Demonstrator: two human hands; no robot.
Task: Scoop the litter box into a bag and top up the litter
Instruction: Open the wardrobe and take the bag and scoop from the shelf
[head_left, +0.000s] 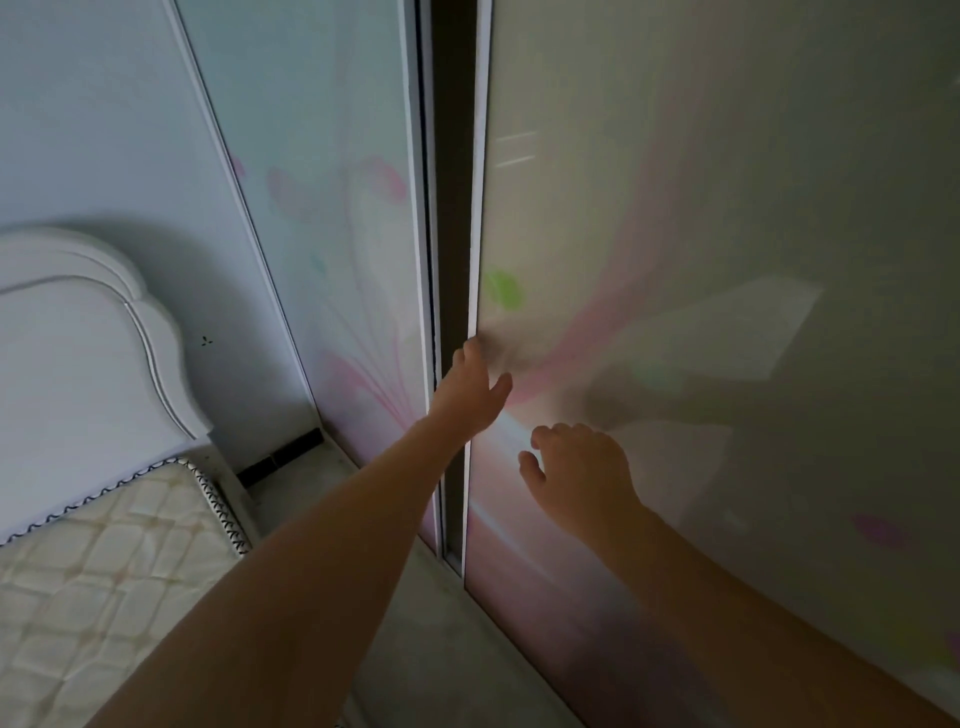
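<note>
The litter box is nowhere in this view; what the hands work on is a wardrobe's right sliding door (675, 208). It is a tall frosted panel, grey-beige and glossy, printed with broad pink petal shapes and one bright green blotch near its left edge, and it is framed by a narrow white strip. The left hand (470, 384) grips that white edge: its fingers (464, 354) hook round the strip into the opening while the thumb lies on the front of the glass. The right hand (582, 467) is lower and just to the right, close to the door face, back of the hand up, fingers loosely bent and holding nothing; whether its fingertips touch the glass I cannot tell. Both bare forearms reach in from the bottom of the frame. Beside the gripped edge runs a dark gap (454, 156), narrow and tall, and its inside is too dark to make out. Beyond the gap stands the left sliding door (322, 208), paler and bluish, with faint pink flower stems. Further left is a plain pale wall (78, 104) with a dark skirting strip (283, 454) at its foot. A white scalloped headboard (78, 338) stands against the wall, with a quilted cream mattress (104, 571) below it. A strip of grey floor (415, 597) runs between the bed and the doors.
</note>
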